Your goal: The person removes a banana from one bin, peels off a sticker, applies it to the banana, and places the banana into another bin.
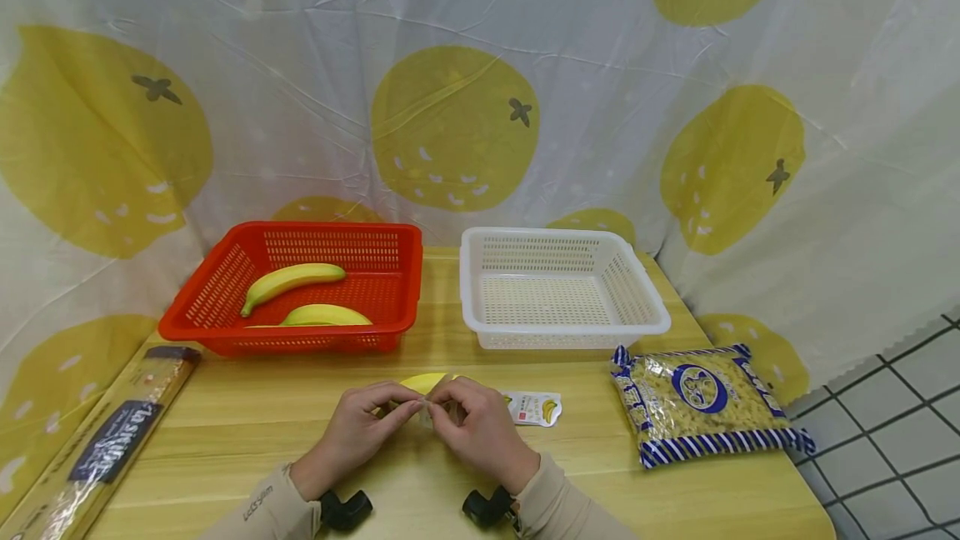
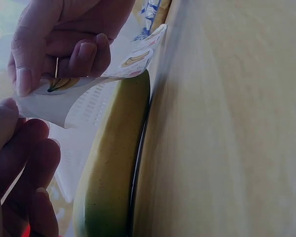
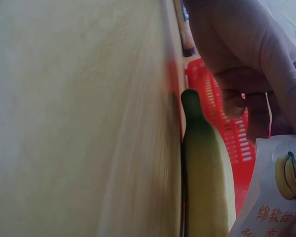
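Observation:
In the head view, my left hand (image 1: 363, 433) and right hand (image 1: 483, 432) meet over the table's front middle, fingertips together. Between them they pinch a white strip of banana-printed stickers (image 2: 52, 106), one hand at each side of a short bent stretch. The strip's free end (image 1: 536, 408) reaches out to the right, past my right hand. Just behind the hands lies a yellow banana (image 1: 427, 382), mostly hidden by them in the head view. Its green-tinged stem end shows in the right wrist view, where the left hand (image 3: 256, 74) grips the sticker strip (image 3: 276, 182).
A red basket (image 1: 408, 290) with bananas (image 1: 292, 280) inside stands back left. To its right is a white basket (image 1: 562, 329). A bag of pasta (image 1: 701, 394) lies at the right, a long pasta pack (image 1: 116, 440) along the left edge. A lemon-print curtain (image 1: 585, 148) hangs behind.

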`<state>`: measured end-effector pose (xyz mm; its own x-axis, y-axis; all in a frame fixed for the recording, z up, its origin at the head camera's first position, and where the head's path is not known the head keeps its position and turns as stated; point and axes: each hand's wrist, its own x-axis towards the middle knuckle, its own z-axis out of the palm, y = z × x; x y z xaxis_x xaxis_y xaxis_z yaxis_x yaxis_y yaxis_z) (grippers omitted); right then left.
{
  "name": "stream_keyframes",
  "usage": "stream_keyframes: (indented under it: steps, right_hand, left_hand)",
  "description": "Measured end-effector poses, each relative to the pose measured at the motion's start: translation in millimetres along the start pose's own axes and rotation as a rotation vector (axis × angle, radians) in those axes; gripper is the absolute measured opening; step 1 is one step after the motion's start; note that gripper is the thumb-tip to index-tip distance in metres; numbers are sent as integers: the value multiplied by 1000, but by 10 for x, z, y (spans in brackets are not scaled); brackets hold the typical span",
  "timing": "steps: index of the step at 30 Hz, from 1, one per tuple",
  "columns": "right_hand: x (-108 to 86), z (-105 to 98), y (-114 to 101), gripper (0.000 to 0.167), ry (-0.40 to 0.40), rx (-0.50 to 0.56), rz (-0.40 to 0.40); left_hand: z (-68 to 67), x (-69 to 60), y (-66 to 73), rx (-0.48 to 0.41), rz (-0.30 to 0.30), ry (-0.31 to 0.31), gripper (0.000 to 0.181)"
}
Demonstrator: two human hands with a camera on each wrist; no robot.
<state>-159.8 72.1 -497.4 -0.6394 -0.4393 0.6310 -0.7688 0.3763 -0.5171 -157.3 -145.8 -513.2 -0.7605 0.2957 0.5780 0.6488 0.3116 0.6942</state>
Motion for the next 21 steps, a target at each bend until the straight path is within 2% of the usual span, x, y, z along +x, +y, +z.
stream_keyframes:
  steps: [9,14,21]
  right_hand:
    - [-5,-12,-21,8,-12,12,68]
    - [-4,-11,-14,8,-3,-3,63]
    - [-9,-10,7,5,-3,-5,78]
  left_hand:
    - [7,5,-4,0,31,25,27]
    - [36,-1,-26,6,61,50,28]
    - [46,-8,-56,2,59,65,29]
